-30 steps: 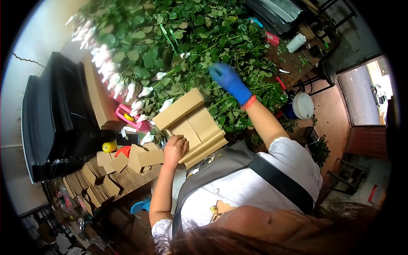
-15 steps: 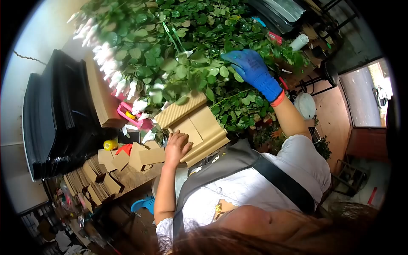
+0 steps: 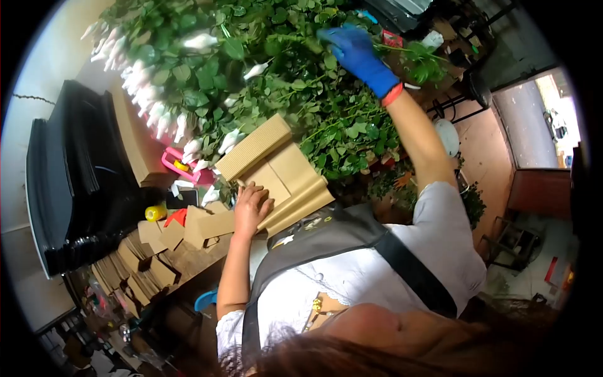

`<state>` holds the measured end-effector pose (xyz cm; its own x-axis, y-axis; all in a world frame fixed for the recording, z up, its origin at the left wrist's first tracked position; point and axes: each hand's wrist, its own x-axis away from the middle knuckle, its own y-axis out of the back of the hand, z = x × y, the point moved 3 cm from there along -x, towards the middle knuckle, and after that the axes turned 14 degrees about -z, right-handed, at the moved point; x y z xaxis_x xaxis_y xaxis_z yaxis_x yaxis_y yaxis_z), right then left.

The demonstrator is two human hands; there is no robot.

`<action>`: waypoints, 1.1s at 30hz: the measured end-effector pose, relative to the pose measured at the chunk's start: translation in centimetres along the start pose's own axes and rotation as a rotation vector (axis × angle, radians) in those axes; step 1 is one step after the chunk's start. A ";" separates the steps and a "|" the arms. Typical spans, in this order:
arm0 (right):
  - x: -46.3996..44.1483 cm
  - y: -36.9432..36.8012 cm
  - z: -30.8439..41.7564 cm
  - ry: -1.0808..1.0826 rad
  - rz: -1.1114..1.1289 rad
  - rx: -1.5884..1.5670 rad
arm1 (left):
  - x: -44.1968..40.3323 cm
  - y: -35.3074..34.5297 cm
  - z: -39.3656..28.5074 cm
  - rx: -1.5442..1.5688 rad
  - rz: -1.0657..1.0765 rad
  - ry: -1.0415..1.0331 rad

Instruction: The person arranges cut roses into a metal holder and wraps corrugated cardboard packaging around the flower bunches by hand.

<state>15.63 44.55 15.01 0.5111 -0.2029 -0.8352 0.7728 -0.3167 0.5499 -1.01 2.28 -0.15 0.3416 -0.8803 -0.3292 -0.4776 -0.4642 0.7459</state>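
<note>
My bare left hand [image 3: 252, 206] lies on a folded piece of brown corrugated cardboard [image 3: 298, 164], fingers stretched out over its left end. Farther out, my right hand [image 3: 357, 55], in a blue glove with an orange cuff, reaches over a large heap of leafy green rose stems [image 3: 352, 119]. Motion blur and leaves obscure its fingertips, so whether it grips a stem is unclear. White-wrapped flower heads [image 3: 141, 94] line the heap's left side. One white-wrapped head [image 3: 256, 70] lies on the leaves, between the cardboard and the glove.
Stacked black sheets [image 3: 75, 176] stand at the left. Cardboard pieces [image 3: 207, 226], yellow tape [image 3: 155, 213], a dark phone-like object [image 3: 182, 200] and a pink holder [image 3: 182, 164] lie on the work table [image 3: 188, 267]. A white bucket-like object [image 3: 447, 135] is at the right.
My gloved right hand has moved farther out over the stems, and the nearby leaves and wrapped heads have shifted. My left hand stays on the cardboard. The whole view has tilted slightly.
</note>
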 end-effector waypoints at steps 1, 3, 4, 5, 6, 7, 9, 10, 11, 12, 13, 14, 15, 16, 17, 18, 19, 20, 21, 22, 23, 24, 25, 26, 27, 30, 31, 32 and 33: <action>0.8 0.0 0.6 -0.049 0.053 -0.120 | 0.2 0.3 -0.2 0.014 0.011 0.020; 0.7 1.6 2.6 -0.006 0.059 -0.215 | 0.0 0.1 0.3 0.018 0.012 0.008; 0.3 3.3 4.2 -0.070 0.182 -0.245 | 0.2 -0.1 0.7 0.026 0.023 0.047; 1.3 4.1 5.6 0.056 0.126 -0.260 | 0.0 0.3 0.1 0.080 0.024 0.131; 2.6 5.0 7.0 0.044 0.155 -0.350 | -0.3 0.8 -0.3 0.131 0.027 0.212; 3.9 5.9 8.3 0.014 0.215 -0.406 | 0.1 0.6 0.2 0.182 0.036 0.309; 8.6 6.2 9.5 -0.102 0.431 -0.489 | 1.2 -0.1 1.6 0.285 0.060 0.505; 11.5 6.2 9.5 -0.177 0.541 -0.545 | 0.9 0.0 1.5 0.235 0.018 0.346; 14.4 5.6 9.2 -0.254 0.672 -0.584 | 0.6 0.1 1.3 0.176 -0.034 0.189; 16.0 5.6 9.5 -0.135 0.811 -0.427 | 0.4 0.7 0.5 0.310 -0.002 0.385; 18.4 5.2 9.3 -0.088 0.864 -0.370 | 0.6 0.2 0.8 0.267 -0.025 0.301; 20.1 4.8 9.0 -0.044 0.914 -0.312 | 0.9 -0.2 1.4 0.215 -0.041 0.245; 19.7 4.9 8.9 -0.004 0.938 -0.285 | 0.7 -0.1 1.2 0.188 0.005 0.194; 19.4 5.0 8.8 0.032 0.962 -0.261 | 0.6 0.0 0.9 0.158 0.053 0.143; 19.0 5.0 8.8 0.068 0.986 -0.237 | 0.9 -0.3 1.2 0.183 0.033 0.164; 17.2 4.8 8.9 -0.029 0.987 -0.248 | 0.8 -0.2 1.0 0.176 0.043 0.156; 14.4 4.1 8.9 -0.129 0.986 -0.258 | 0.5 0.1 0.7 0.168 0.054 0.147; 12.5 2.9 8.7 -0.226 0.984 -0.267 | 0.3 0.2 0.4 0.162 0.063 0.139; 11.3 1.0 8.2 -0.231 0.691 -0.244 | 0.2 0.3 0.3 0.156 0.074 0.137; 10.8 -1.1 7.6 -0.231 0.399 -0.219 | 0.0 0.3 0.2 0.157 0.082 0.131; 11.1 -3.6 7.5 -0.113 0.359 -0.137 | -0.1 0.5 0.0 0.157 0.091 0.127; 11.6 -6.0 7.3 0.005 0.317 -0.057 | -0.1 0.6 -0.1 0.154 0.100 0.124; 11.3 -7.1 7.5 0.125 0.271 0.021 | -0.2 0.6 -0.2 0.155 0.106 0.116; 11.4 -8.2 7.1 0.035 0.462 0.026 | -0.2 0.6 -0.2 0.152 0.111 0.111; 11.0 -9.2 7.1 -0.055 0.651 0.029 | -0.3 0.8 -0.2 0.147 0.115 0.106; 6.8 -6.7 6.4 -0.127 0.337 -0.115 | -0.1 0.6 0.0 0.181 0.120 0.179; 4.6 -5.0 6.4 -0.111 0.339 -0.103 | 0.0 0.6 0.1 0.183 0.111 0.181; 1.9 -3.1 6.6 -0.098 0.341 -0.088 | 0.1 0.5 0.1 0.187 0.106 0.181; -0.6 -1.8 6.7 -0.022 0.266 -0.086 | 0.1 0.5 0.2 0.191 0.103 0.178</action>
<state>11.42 39.08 14.45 0.6929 -0.2891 -0.6606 0.6418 -0.1703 0.7477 -1.37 1.97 0.10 0.4122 -0.9006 -0.1382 -0.6552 -0.3984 0.6419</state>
